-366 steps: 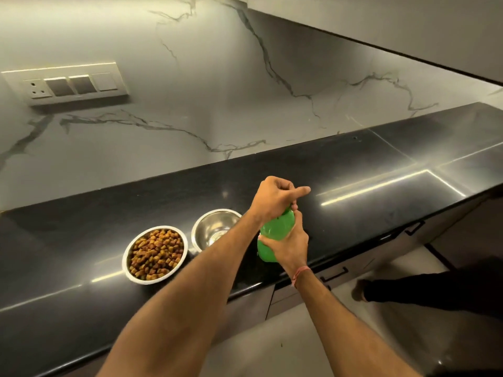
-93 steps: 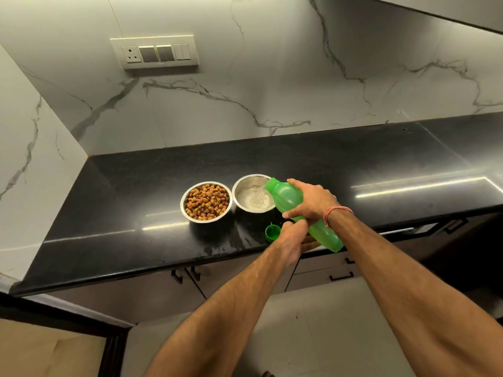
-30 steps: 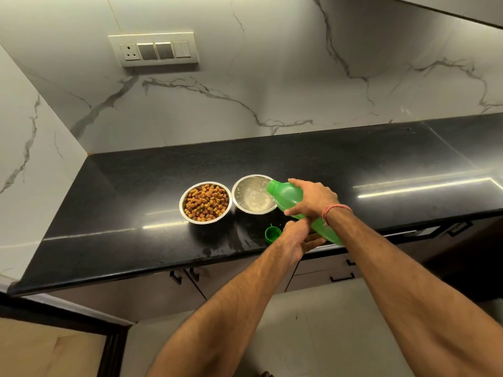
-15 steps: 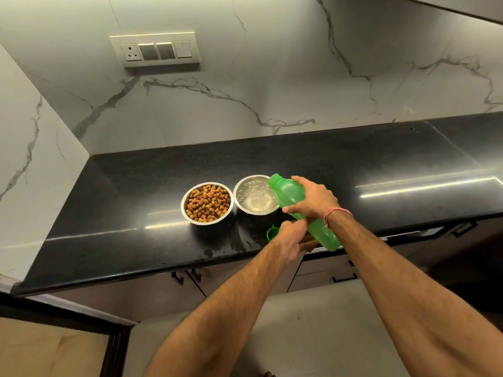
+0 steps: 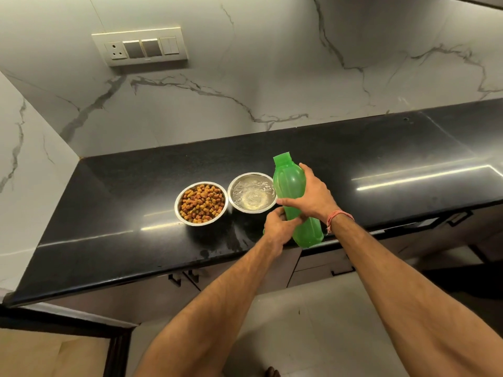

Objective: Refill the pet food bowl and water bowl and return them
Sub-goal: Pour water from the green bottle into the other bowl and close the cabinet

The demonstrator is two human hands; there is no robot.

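Bottle's nearly upright: green plastic water bottle (image 5: 290, 186) gripped in right hand (image 5: 313, 198), left hand (image 5: 277, 227) steadying below, steel water bowl (image 5: 251, 196) just left.

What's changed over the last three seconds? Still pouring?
No. The green bottle, tipped with its mouth over the water bowl before, is now raised nearly upright. The right hand still grips it; the left hand stays at its lower part. The water bowl and kibble bowl haven't moved.
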